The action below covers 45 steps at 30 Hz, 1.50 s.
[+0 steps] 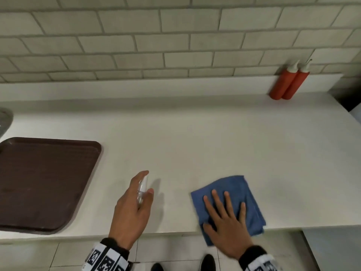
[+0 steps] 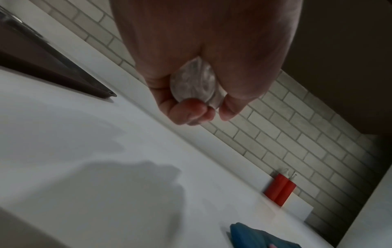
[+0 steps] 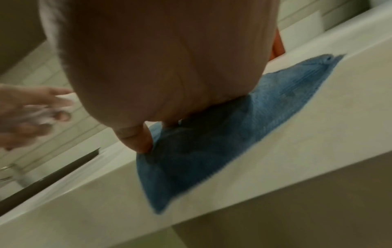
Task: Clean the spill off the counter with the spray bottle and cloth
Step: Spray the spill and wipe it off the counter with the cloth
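My left hand holds a small clear spray bottle above the white counter, fingers and thumb curled round it. In the left wrist view the bottle's round base shows between my fingers. A folded blue cloth lies at the counter's front edge, one corner hanging over it. My right hand lies flat on the cloth with fingers spread and straight. The right wrist view shows the cloth under my palm. I see no spill on the counter.
A dark brown tray lies on the counter at the left. Two red squeeze bottles stand against the tiled wall at the back right. A grey metal object shows at the far left edge. The counter ends at the right.
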Each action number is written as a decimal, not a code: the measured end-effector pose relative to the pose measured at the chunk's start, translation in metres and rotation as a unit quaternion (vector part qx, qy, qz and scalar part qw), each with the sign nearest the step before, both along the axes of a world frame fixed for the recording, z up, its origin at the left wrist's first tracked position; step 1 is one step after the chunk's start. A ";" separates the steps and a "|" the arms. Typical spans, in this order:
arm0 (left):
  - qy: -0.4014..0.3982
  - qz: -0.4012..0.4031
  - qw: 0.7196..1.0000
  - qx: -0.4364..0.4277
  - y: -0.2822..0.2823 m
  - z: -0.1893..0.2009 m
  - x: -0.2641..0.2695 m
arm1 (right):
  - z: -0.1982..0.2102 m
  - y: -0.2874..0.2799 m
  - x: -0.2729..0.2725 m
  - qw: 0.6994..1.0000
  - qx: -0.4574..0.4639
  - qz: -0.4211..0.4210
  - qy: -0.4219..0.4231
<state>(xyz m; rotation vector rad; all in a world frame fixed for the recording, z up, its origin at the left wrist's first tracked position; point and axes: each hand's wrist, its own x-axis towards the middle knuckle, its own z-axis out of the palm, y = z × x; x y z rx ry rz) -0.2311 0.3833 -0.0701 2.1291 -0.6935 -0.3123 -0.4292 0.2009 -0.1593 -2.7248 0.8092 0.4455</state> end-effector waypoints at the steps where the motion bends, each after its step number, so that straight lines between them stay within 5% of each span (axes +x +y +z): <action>1: -0.002 -0.001 1.000 -0.003 -0.007 -0.001 -0.006 | -0.001 0.006 -0.008 1.000 0.000 0.027 -0.011; 4: -0.017 0.005 1.000 -0.007 -0.028 -0.004 -0.016 | -0.003 -0.009 -0.018 0.996 -0.021 0.079 -0.031; 11: -0.028 0.097 0.995 0.012 -0.034 -0.001 0.016 | -0.006 -0.096 0.037 1.000 0.010 0.006 -0.022; 18: -0.058 0.142 0.983 0.104 -0.007 -0.001 0.093 | -0.013 -0.086 0.051 0.999 -0.023 -0.013 -0.026; 33: -0.042 -0.002 0.995 0.088 -0.064 -0.006 0.214 | -0.025 -0.022 0.146 0.993 -0.112 -0.009 -0.037; 38: 0.005 -0.061 0.998 0.032 -0.094 0.005 0.238 | -0.022 -0.012 0.208 0.998 -0.053 0.012 -0.013; 45: -0.027 -0.118 0.993 0.001 -0.113 0.022 0.244 | 0.012 0.030 0.307 0.995 0.006 0.092 -0.038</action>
